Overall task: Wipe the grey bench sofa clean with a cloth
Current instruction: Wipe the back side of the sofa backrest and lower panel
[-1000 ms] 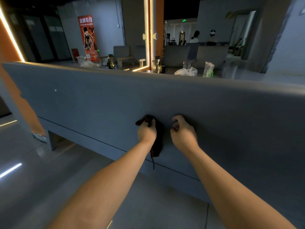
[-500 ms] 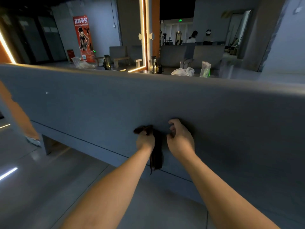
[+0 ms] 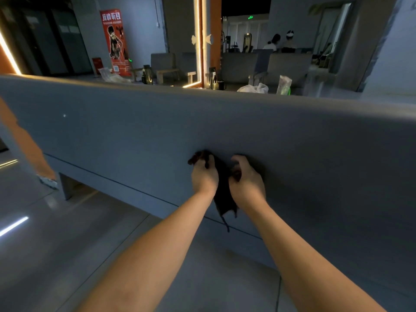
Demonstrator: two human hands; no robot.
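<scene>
While the cloth (image 3: 221, 190) is hanging limp against the back of the grey bench sofa (image 3: 112, 131), the left hand (image 3: 203, 176) at its nine o'clock and the right hand (image 3: 246, 183) at three are clamping fingers (image 3: 239, 159) on it. It's looking soft and light, likely best bunched near twelve.

The bench sofa (image 3: 135, 131) stood on the floor (image 3: 67, 244), its upright panel running across the view from left to right. Against the panel, near the middle, the cloth (image 3: 222, 192) hung between the left hand (image 3: 203, 177) and the right hand (image 3: 247, 184), both gripping its upper part. Beyond the top edge, a plastic bag (image 3: 254, 88) lay to the right, a banner (image 3: 114, 41) stood far back on the left, and two people (image 3: 273, 42) sat far back on the right.
</scene>
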